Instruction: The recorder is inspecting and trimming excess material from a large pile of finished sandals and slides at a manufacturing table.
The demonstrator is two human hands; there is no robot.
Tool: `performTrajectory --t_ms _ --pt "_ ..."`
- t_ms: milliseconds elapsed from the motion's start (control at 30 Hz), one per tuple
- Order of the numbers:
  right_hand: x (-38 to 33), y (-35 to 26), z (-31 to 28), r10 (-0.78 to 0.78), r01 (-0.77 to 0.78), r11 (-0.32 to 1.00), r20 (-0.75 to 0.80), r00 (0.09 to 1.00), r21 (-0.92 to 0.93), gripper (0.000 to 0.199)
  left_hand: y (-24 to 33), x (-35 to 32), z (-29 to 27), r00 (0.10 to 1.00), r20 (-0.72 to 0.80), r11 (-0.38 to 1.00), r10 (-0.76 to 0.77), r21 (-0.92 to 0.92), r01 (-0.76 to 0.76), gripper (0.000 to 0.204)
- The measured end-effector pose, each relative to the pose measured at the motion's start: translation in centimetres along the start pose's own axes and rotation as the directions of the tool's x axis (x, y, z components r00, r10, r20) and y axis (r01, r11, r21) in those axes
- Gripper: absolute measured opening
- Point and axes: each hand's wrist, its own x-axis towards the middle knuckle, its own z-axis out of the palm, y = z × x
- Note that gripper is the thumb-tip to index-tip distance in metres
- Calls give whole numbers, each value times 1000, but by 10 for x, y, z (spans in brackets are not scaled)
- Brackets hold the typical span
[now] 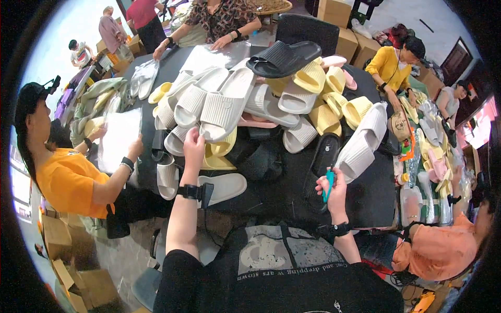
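My left hand [194,143] is closed in a pinch at the lower edge of a light grey ribbed slipper [225,112] on the front of the pile. In my right hand [337,194] is a pair of small teal-handled scissors [328,184], the fingers wrapped round it. Just beyond that hand lie a black slipper [324,156], sole down, and a pair of white ribbed slippers [361,143]. A single light grey slipper [227,189] rests near my left wrist. Yellow slippers [326,119] and a black slipper [284,58] are heaped behind.
A black table [282,201] carries the pile. A person in orange at the left holds a clear plastic bag [121,138]. Others stand across and at the right, beside a second table with slippers [430,141]. Cardboard boxes [86,284] sit on the floor at lower left.
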Motion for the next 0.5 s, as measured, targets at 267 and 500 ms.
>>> performTrajectory --t_ms 267,500 --pt "-13 7 -9 89 -89 996 12 996 -30 42 2 14 19 984 128 974 -126 -171 147 39" --pt "-10 7 -2 132 -129 990 52 990 -64 48 28 -26 62 937 348 997 23 -81 6 30"
